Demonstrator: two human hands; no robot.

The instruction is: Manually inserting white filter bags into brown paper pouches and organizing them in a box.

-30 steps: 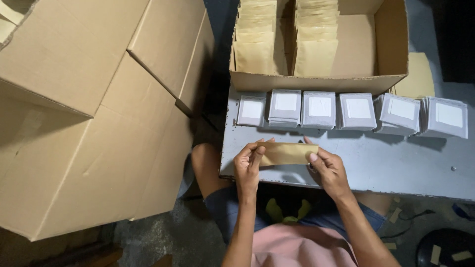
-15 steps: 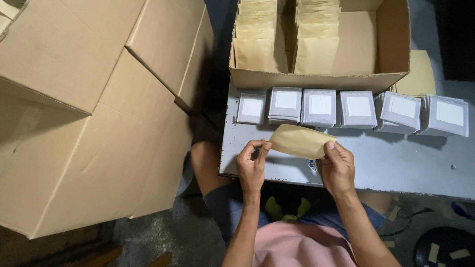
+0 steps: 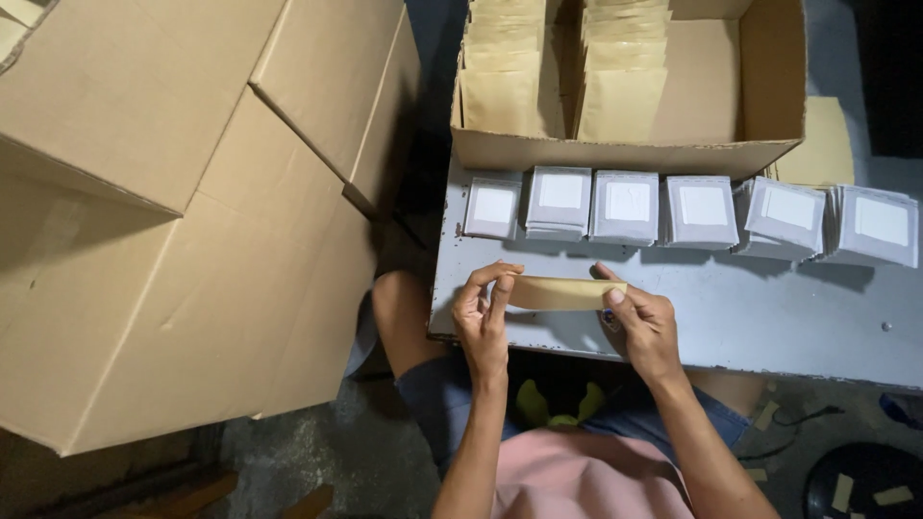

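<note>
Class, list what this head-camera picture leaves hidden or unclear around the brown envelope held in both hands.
- Brown envelope: seen near edge-on, its faces and contents hidden; ends covered by left hand and right hand.
- Open carton: top cut off by the frame edge; its front wall hides the lower brown packets.
- Grey pouches: stacked, count unclear.

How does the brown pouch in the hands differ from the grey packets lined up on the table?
The brown pouch is plain tan paper; the grey packets each carry a white rectangular panel. The pouch is held edge-up off the grey table between the left hand and right hand; the packets rest in small stacks in a row against the open cardboard box. Both are flat and rectangular.
</note>
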